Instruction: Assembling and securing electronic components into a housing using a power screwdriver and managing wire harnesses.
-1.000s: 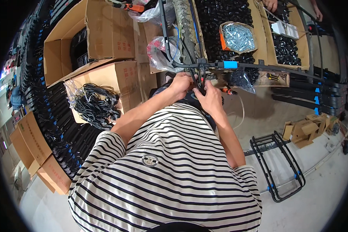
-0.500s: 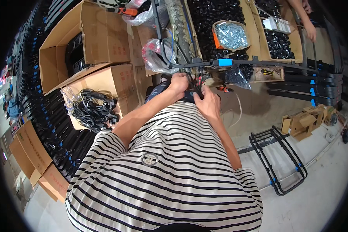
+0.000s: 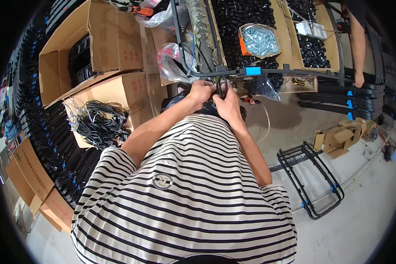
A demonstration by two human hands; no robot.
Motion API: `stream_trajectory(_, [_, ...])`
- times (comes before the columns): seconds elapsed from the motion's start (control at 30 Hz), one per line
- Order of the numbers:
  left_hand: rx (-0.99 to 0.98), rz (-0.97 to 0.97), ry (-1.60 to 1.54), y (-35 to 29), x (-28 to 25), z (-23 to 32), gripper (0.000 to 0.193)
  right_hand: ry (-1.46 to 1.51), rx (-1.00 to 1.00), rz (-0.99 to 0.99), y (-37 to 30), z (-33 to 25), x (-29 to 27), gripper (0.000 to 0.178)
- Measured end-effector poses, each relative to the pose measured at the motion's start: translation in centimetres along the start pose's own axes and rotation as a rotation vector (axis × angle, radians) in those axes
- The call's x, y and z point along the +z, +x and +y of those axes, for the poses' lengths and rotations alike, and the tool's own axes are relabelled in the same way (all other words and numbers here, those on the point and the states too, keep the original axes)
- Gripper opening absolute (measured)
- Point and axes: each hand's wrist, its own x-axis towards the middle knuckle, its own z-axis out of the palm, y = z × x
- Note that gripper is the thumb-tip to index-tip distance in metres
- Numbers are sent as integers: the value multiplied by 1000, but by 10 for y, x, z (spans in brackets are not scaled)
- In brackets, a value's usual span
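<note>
Close together in front of my body, both hands work at a black cable [image 3: 218,88] just below the near bar of a black metal frame [image 3: 277,71] with a blue tape wrap. My left hand [image 3: 201,91] is closed, its fingertips at the cable; what lies inside the fingers is partly hidden. My right hand [image 3: 228,104] pinches the cable from the right side, thumb pointing up along it. A thin blue wire [image 3: 192,53] runs beside the frame's left bar.
Left stand an open carton [image 3: 114,39] and a box of black cable bundles [image 3: 99,123]. Ahead are a box of screws [image 3: 259,40] and trays of black parts [image 3: 312,52]. Another person's arm [image 3: 358,48] reaches the frame's right end. Another frame [image 3: 310,180] lies on the floor.
My right hand has moved slightly up and closer to my left hand. The other person's arm has come down to the frame's right end. The whole view has shifted a little.
</note>
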Motion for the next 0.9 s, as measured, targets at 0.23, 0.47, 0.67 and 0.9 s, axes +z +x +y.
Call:
stream_trajectory(0.23, [19,102,-64,-13,11,11,17,377,4,-118,-19,7,-8,20])
stream_trajectory(0.47, [-22,9,-149,-11,6,8,15,288,-181,140,-26,13,-5,27])
stream_trajectory(0.67, [-87,-129,-298,-7,-6,-4,7,632,-126,162,-25,27,2,29])
stream_trajectory(0.9, [-41,-232,-320,3,-10,-19,25,770,-46,212,-27,34,4,29])
